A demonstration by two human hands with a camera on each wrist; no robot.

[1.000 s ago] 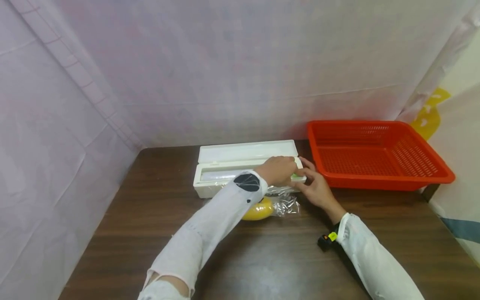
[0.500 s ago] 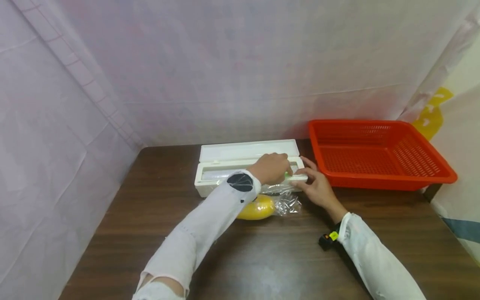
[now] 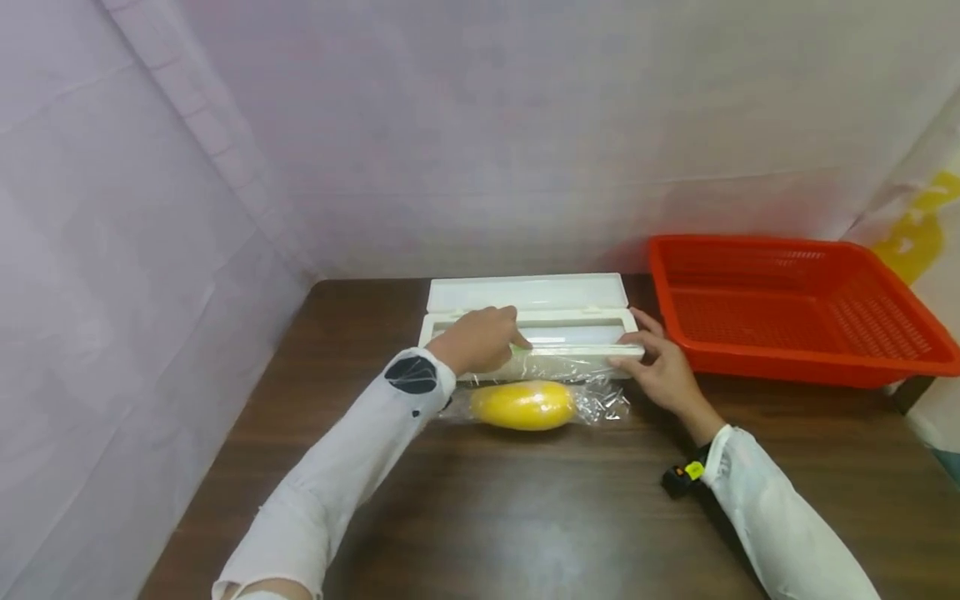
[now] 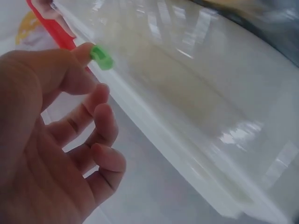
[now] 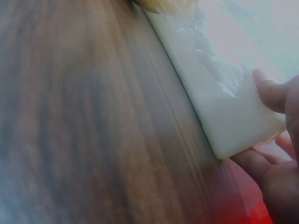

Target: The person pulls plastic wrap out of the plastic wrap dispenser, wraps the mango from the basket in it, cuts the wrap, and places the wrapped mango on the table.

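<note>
A long white cling film dispenser [image 3: 600,317] lies near the back of the table, its lid [image 3: 528,292] tipped back and a film roll [image 3: 577,335] inside. My left hand [image 3: 480,337] works a small green slide cutter [image 4: 103,58] along the front rail, a fingertip against it and the other fingers bent. With thumb and fingers, my right hand [image 3: 660,367] grips the dispenser's right end, also visible as a white corner of the dispenser [image 5: 229,126] in the right wrist view. In front lies a yellow oval object [image 3: 525,406] wrapped in clear film [image 3: 600,402].
A red perforated plastic basket [image 3: 795,358] stands right of the dispenser, close to my right hand. The brown wood-grain table [image 3: 487,517] ends at a white sheet-covered wall [image 3: 487,167] behind and another at the left.
My left hand has slid leftward along the dispenser's rail with the green slide cutter, from the right end past the middle. My right hand keeps its grip. The head view has shifted left.
</note>
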